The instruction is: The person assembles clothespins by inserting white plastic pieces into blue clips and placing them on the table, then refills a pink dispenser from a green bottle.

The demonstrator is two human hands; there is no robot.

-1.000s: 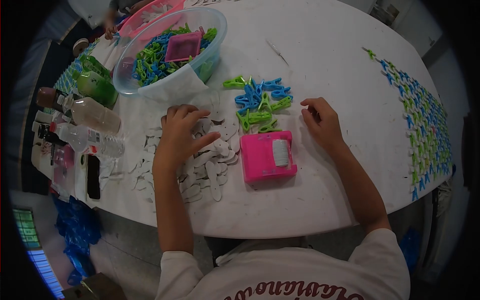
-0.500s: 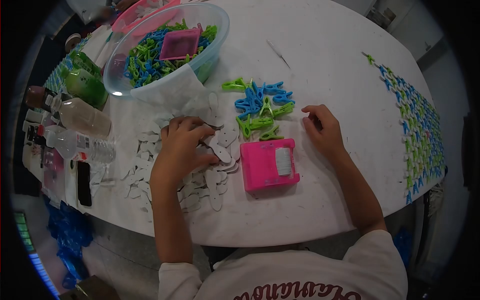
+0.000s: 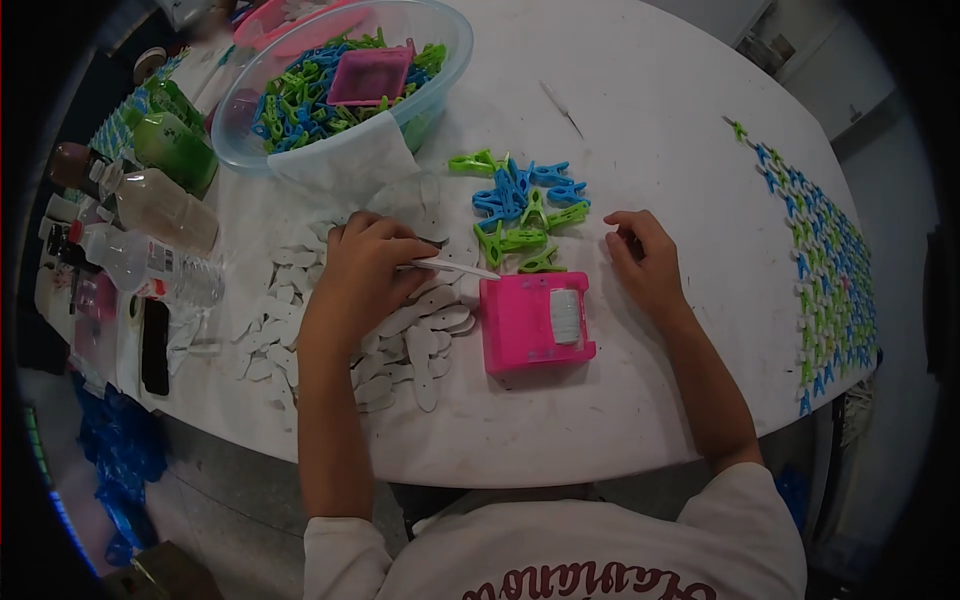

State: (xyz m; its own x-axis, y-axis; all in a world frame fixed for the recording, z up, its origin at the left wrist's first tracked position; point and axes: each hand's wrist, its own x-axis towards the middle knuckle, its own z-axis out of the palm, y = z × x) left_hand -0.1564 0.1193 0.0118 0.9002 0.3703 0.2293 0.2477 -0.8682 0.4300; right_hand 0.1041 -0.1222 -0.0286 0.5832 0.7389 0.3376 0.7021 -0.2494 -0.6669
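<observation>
My left hand [image 3: 372, 268] is closed on a white flat piece [image 3: 455, 267], whose far end reaches over the corner of a pink box [image 3: 515, 325]. Under and around that hand lies a pile of similar white pieces [image 3: 420, 355]. The box carries a roll of white material [image 3: 566, 317]. Beyond it sit blue clips [image 3: 507, 195] and green clips [image 3: 522, 240] in a loose group. To the right of these, my right hand [image 3: 645, 250] rests on the table with fingers curled and slightly apart, holding nothing.
A light blue basin [image 3: 440, 80] with many clips and a pink tray [image 3: 368, 78] stands at the back left. Bottles [image 3: 165, 215] and a dark phone [image 3: 155, 345] line the left. A thin pointed tool [image 3: 560, 108] lies at the back; rows of joined clips [image 3: 825, 260] at right.
My left hand has lifted a white piece from the pile, and the piece now points right toward the pink box. My right hand has stayed in place. The view has shifted slightly.
</observation>
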